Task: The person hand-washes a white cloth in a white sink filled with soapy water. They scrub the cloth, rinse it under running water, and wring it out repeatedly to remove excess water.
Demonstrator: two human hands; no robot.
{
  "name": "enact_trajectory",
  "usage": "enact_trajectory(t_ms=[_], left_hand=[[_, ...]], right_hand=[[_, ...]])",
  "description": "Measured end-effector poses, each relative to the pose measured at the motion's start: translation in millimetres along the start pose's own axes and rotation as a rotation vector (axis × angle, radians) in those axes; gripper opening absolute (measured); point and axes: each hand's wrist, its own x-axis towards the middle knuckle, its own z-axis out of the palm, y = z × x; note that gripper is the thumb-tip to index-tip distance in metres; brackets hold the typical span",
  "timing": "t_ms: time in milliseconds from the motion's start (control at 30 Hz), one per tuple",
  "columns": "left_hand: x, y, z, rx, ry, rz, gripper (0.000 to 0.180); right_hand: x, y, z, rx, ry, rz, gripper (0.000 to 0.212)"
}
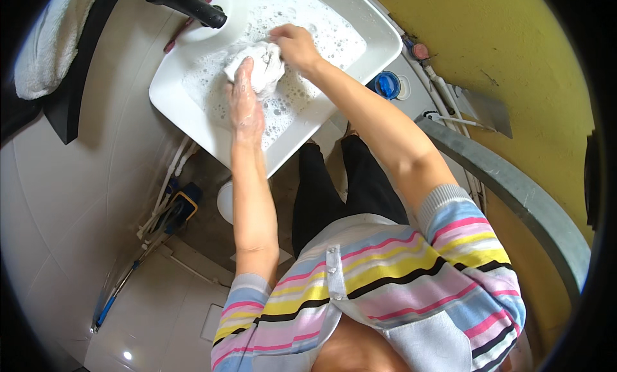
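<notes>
A bunched white cloth (265, 68), wet and with a few dark marks on it, is held just over the foamy water in a white sink (168, 100). My left hand (247, 108) grips its near left side, thumb laid along the top and the other fingers partly hidden at its edge. Suds cling to the skin of that hand. At the cloth's upper right edge, my right hand (297, 48) is closed with curled fingers; its fingertips are slightly blurred and partly out of sight against the cloth.
A black faucet (190, 7) reaches over the sink's far left. A white towel (51, 47) hangs at the upper left. Right of the sink are an open blue tub (387, 84) and white pipes (443, 92) along the yellow wall. A white bucket (225, 202) stands below the sink.
</notes>
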Motion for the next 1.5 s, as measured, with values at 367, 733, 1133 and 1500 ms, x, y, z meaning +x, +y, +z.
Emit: enact_trajectory(t_ms=[367,733,1133,1500], left_hand=[[-7,43,-67,0.591,0.397,0.174,0.042],[30,-34,-31,-0.453,-0.055,-0.122,0.049],[46,-20,-28,-0.41,0.08,-0.386,0.072],[41,-44,-34,-0.619,-0.066,-0.254,0.055]], right_hand=[[-31,-53,-12,0.392,0.113,0.026,0.027],[-123,-36,35,-0.172,0.017,-0.354,0.042],[-91,-10,45,-0.16,-0.133,-0.403,0.052],[-57,57,77,-0.553,0.061,-0.72,0.039]])
